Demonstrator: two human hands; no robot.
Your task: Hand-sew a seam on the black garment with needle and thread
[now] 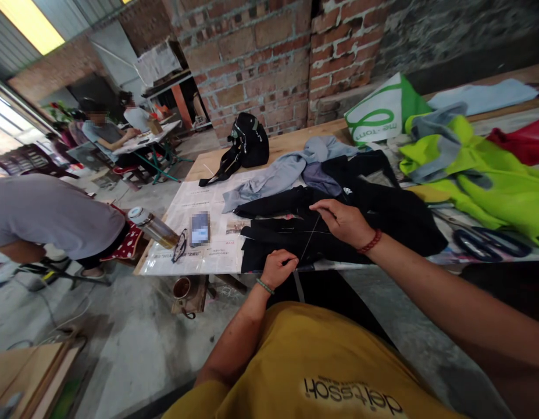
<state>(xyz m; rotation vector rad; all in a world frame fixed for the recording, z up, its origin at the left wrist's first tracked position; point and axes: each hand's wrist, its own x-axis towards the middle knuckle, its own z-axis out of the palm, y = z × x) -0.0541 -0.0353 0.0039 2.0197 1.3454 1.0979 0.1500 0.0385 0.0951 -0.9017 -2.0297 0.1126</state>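
A black garment [374, 215] lies spread over the table in front of me. My left hand [280, 269] is closed at the garment's near edge, thumb and forefinger pinching the fabric. Raised above the cloth, my right hand [346, 222] has its thumb and forefinger pinched together. A thin dark thread [310, 238] runs taut and slanting from the right fingers down to the left fingertips. Whether a needle is between the right fingers is too small to tell. Large dark-handled scissors [491, 243] rest on the table to the right of my right hand.
Grey cloth [273, 177], a black bag [250, 139] and a green-white bag [386, 110] lie behind. Yellow-green garments [478, 174] are piled right. At left stand a phone [200, 228], glasses [180, 245] and a bottle [152, 227]. A co-worker [55, 212] bends nearby; others sit farther back.
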